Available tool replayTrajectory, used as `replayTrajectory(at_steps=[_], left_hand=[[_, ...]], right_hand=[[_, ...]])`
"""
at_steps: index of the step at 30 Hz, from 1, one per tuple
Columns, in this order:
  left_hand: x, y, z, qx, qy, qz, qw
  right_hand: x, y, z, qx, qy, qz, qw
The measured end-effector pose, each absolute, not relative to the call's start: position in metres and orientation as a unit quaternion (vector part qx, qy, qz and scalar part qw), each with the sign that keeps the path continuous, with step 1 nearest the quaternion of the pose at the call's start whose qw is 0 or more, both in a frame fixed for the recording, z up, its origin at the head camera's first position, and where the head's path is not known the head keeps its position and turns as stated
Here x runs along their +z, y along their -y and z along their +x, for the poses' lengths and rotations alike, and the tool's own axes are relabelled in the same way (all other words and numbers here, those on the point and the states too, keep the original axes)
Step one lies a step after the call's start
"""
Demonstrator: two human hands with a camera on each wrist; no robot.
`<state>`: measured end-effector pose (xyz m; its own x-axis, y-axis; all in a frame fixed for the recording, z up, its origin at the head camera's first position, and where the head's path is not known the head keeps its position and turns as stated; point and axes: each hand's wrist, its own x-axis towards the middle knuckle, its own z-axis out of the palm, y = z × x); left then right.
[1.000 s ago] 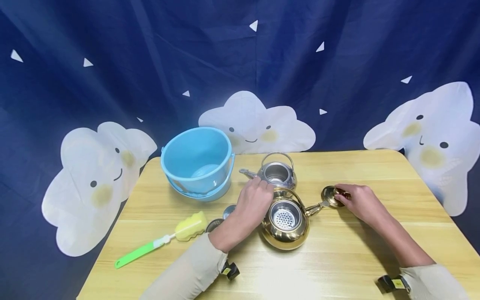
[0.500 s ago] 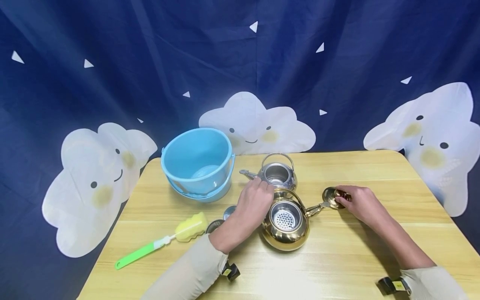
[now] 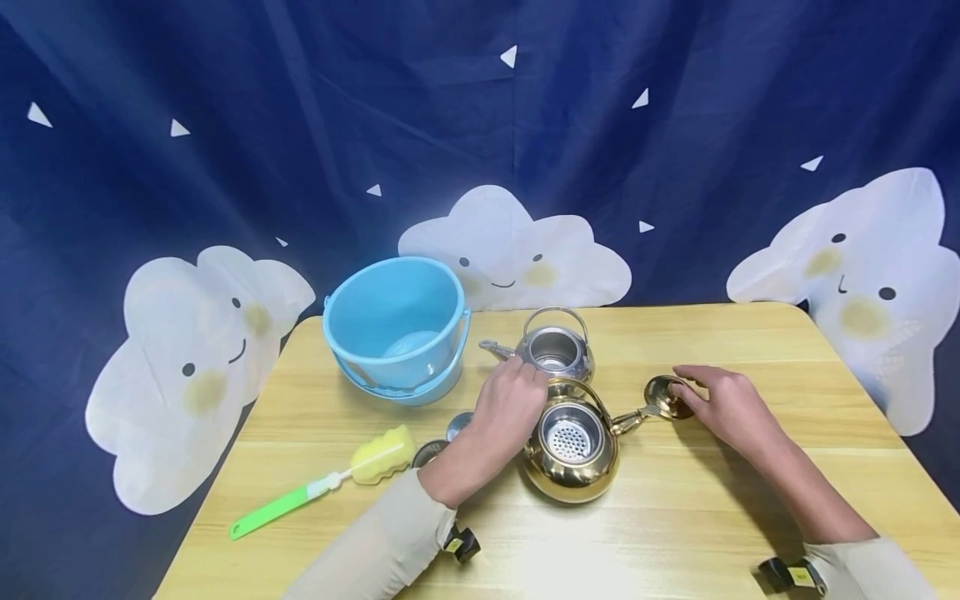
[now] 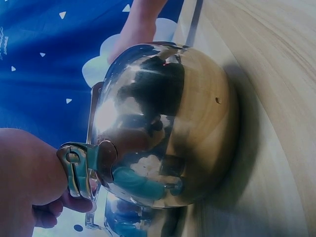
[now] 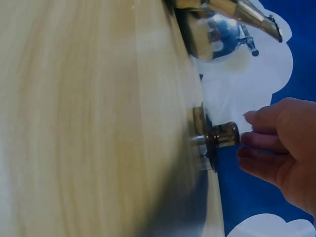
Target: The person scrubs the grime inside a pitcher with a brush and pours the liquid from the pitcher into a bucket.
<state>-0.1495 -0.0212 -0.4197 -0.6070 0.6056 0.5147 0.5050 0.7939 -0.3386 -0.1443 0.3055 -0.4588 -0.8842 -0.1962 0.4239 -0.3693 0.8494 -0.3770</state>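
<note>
My left hand [image 3: 512,406] grips the side of the raised handle [image 4: 79,168] of a gold teapot [image 3: 573,475]. The teapot stands upright, lidless, with a perforated strainer [image 3: 572,439] in its mouth and its spout pointing right. Just beyond the spout tip, a gold lid [image 3: 660,393] lies on the table with its knob [image 5: 227,134] up. Beside that knob is my right hand [image 5: 284,148], its fingers spread and apart from it in the right wrist view. Behind the gold teapot stands a smaller silver teapot [image 3: 555,348], also lidless, with an upright handle.
A light blue bucket [image 3: 405,375] stands at the back left of the wooden table [image 3: 712,517]. A yellow sponge brush [image 3: 382,454] with a green handle lies at the left. Two small round metal pieces, a dark one [image 3: 429,452] and a silver one [image 3: 457,425], lie partly behind my left arm.
My right hand's fingers have opened and come off the lid's knob, leaving the lid on the table. My left hand and the gold teapot stay in place.
</note>
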Motion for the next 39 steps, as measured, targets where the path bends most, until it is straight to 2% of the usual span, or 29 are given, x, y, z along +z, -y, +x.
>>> replayTrajectory(at_steps=[10, 19, 25, 35, 39], left_hand=[[-0.419, 0.021, -0.149, 0.081, 0.895, -0.312, 0.309], [-0.42, 0.021, -0.148, 0.075, 0.894, -0.313, 0.312], [-0.42, 0.021, -0.149, 0.074, 0.892, -0.313, 0.317], [-0.421, 0.021, -0.149, 0.071, 0.89, -0.317, 0.321], [-0.42, 0.021, -0.148, 0.072, 0.891, -0.315, 0.318]], right_hand=[[-0.443, -0.294, -0.14, 0.251, 0.912, 0.162, 0.281], [-0.43, -0.273, -0.131, 0.272, 0.872, 0.242, 0.327], [-0.425, -0.261, -0.127, 0.293, 0.847, 0.308, 0.318], [-0.421, -0.241, -0.115, 0.301, 0.845, 0.329, 0.296], [-0.419, -0.231, -0.113, 0.293, 0.839, 0.344, 0.304]])
